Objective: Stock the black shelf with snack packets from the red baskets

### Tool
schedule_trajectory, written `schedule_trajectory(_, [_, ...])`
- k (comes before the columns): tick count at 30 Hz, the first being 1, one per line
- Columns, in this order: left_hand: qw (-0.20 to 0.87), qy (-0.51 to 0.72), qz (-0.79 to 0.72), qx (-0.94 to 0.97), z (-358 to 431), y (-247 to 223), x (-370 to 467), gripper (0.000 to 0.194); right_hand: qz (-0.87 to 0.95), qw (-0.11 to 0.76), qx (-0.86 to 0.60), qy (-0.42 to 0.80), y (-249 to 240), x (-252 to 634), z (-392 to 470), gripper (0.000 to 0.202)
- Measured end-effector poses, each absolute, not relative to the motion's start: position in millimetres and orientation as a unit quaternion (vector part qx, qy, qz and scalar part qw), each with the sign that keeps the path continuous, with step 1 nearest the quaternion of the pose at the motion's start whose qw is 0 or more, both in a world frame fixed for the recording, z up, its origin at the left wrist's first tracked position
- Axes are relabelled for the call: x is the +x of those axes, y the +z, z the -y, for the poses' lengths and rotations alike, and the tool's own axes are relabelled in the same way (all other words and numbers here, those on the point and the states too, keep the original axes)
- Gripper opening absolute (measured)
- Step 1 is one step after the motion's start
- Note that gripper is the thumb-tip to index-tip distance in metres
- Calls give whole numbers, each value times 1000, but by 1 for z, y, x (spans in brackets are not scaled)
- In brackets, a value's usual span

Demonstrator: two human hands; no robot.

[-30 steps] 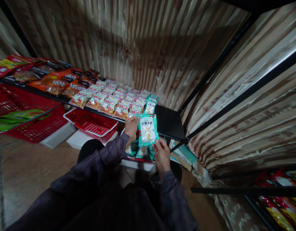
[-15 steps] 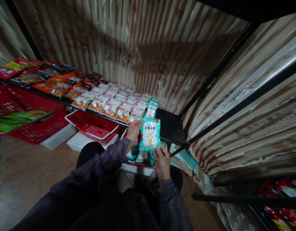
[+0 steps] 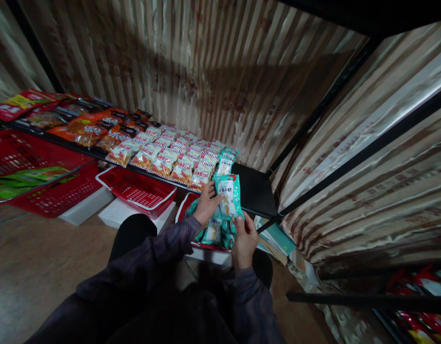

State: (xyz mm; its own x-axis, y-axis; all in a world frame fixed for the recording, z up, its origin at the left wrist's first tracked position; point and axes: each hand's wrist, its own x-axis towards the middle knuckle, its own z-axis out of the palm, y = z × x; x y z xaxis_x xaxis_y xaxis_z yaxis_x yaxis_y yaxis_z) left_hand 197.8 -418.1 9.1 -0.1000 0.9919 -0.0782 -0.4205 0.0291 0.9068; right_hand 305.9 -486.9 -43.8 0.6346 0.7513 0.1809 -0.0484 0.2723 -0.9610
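A teal and white snack bag (image 3: pixel 228 197) is held just above the front edge of the black shelf (image 3: pixel 254 186). My right hand (image 3: pixel 244 239) pinches its lower right corner between thumb and fingers. My left hand (image 3: pixel 209 204) is at its left side, the thumb against the bag's front and the other fingers along its edge. Behind it, a matching teal bag (image 3: pixel 225 165) lies on the shelf beside rows of white and orange snack bags (image 3: pixel 182 170). Below my hands, a red basket (image 3: pixel 182 208) contains several more teal bags (image 3: pixel 213 232).
Orange snack bags (image 3: pixel 89 129) and red packages (image 3: pixel 25 102) fill the shelf's left part. Two more red baskets (image 3: pixel 143 191) (image 3: pixel 59 198) stand below, near white boxes (image 3: pixel 84 205). A black frame bar (image 3: pixel 328 186) slants on the right, before a patterned curtain (image 3: pixel 395 157).
The teal bag has tilted and shifted slightly right. My left hand has slid from its upper left corner down its left side; my right hand still grips the lower corner.
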Motion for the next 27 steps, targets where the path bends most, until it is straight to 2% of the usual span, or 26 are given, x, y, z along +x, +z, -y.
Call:
schedule_trajectory(5, [660,571,-335,355,439,23,203,44,461,660,-585,105,-36,302,497,24])
schedule_trajectory(15, [687,603,-311,261,428,11,201,46,649,538,-537,-39,-56,284,506,30])
schedule_trajectory(19, [705,576,-322,258,419,1,191,44,686,501,-527,-24,-53,284,510,29])
schedule_trajectory(23, [713,550,-341,268,415,-4,181,41,625,549,-555,19,-42,302,500,29])
schedule_trajectory(27, [731,516,-346,282,417,-6,175,36,492,604,-600,183,-33,325,472,44])
